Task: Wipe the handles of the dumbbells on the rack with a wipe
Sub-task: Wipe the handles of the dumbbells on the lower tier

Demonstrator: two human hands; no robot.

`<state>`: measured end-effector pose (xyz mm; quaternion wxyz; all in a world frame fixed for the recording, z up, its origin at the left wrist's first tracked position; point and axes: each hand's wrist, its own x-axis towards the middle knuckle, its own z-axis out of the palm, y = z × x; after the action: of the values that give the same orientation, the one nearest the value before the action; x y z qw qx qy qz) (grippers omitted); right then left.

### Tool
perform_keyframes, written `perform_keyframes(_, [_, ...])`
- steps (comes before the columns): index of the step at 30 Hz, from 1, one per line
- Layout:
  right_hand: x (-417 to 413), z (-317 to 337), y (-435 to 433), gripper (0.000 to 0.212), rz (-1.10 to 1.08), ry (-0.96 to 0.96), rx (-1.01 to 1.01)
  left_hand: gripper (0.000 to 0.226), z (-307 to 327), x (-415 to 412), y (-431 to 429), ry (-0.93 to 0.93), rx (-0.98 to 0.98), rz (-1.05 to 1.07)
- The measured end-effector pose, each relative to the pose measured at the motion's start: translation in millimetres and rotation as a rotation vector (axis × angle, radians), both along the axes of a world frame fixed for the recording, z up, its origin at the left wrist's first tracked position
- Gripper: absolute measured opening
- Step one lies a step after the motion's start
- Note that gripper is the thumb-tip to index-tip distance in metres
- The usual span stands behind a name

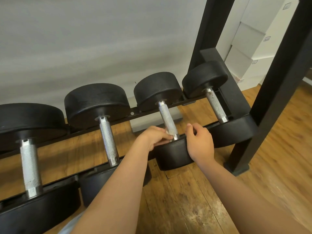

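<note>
- Rack [135, 114] — black steel; two low rails carry four dumbbells in a row, heads on the rails, handles spanning the gap.
- First dumbbell [30, 166], second dumbbell [108, 142], third dumbbell [166, 119], fourth dumbbell [215, 105], left to right — round black heads, knurled silver handles.
- The fourth dumbbell's handle has brownish specks near its far end.
- Wipe [167, 132] — small whitish scrap, mostly hidden, pinched by the left hand [155, 137] against the near end of the third dumbbell's handle.
- Right hand [199, 142] grips the third dumbbell's near head.

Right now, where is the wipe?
Head view, centre: the wipe is in the left hand, pressed on the near end of the third handle from the left, beside the right hand holding that dumbbell's near head.
</note>
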<state>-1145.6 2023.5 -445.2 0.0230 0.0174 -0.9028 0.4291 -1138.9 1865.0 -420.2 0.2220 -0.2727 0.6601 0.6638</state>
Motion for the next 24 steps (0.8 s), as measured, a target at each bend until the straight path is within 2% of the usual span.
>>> perform_keyframes(4, [1, 0, 1, 0.037, -0.01, 0.0, 0.012, 0.028, 7, 3, 1, -0.005, -0.226, -0.045])
perform_keyframes(5, [0, 0, 1, 0.037, -0.012, -0.001, 0.011, 0.027, 10, 2, 1, -0.016, -0.211, -0.043])
perform_keyframes(8, [0, 1, -1, 0.04, -0.015, 0.0, 0.009, 0.031, 16, -3, -2, -0.063, 0.056, 0.071])
perform_keyframes(9, [0, 1, -1, 0.041, -0.019, 0.001, 0.011, 0.033, 15, -4, -1, -0.065, 0.082, 0.118])
perform_keyframes(13, [0, 1, -1, 0.04, -0.019, -0.007, 0.015, 0.034, 0, -4, 7, 0.043, -0.204, 0.088])
perform_keyframes(16, [0, 1, -1, 0.039, -0.019, -0.008, 0.018, 0.041, 1, -5, 1, 0.028, -0.06, 0.039])
perform_keyframes(20, [1, 2, -1, 0.044, -0.019, -0.003, 0.021, 0.035, 14, -5, -9, -0.007, 0.127, 0.033])
perform_keyframes(24, [2, 4, -2, 0.046, -0.016, -0.008, 0.023, 0.024, 11, -2, -6, 0.031, 0.1, 0.073])
